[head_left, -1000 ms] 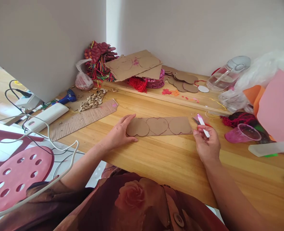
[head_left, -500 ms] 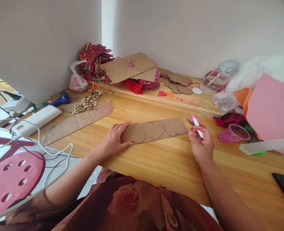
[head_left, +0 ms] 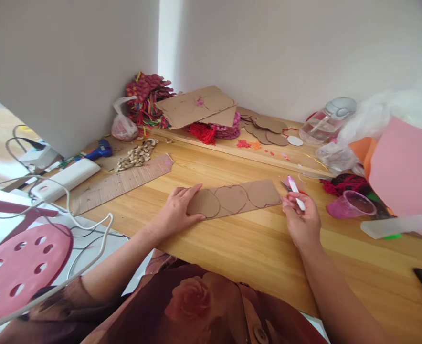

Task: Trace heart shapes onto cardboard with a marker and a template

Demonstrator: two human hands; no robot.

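Note:
A cardboard strip (head_left: 247, 198) with three hearts drawn on it lies flat on the wooden table (head_left: 254, 248). My left hand (head_left: 178, 211) grips its left end, thumb underneath and fingers on top. My right hand (head_left: 301, 220) is closed round a white pen with a pink cap (head_left: 296, 192), just off the strip's right end. Scissors with red handles (head_left: 289, 186) lie partly hidden behind the pen.
A pink plastic cup (head_left: 350, 205), red yarn (head_left: 343, 184), pink and orange sheets (head_left: 404, 172) and a clear jar (head_left: 327, 122) crowd the right. At the back lie cardboard pieces (head_left: 196, 106) and cut-out hearts (head_left: 268, 130). Left: corrugated strip (head_left: 121, 182), seeds (head_left: 136, 155), power bank (head_left: 66, 177), red stool (head_left: 21, 267).
The strip's right end has swung slightly, so it lies a little more tilted. Both hands keep their hold; the view has shifted a bit.

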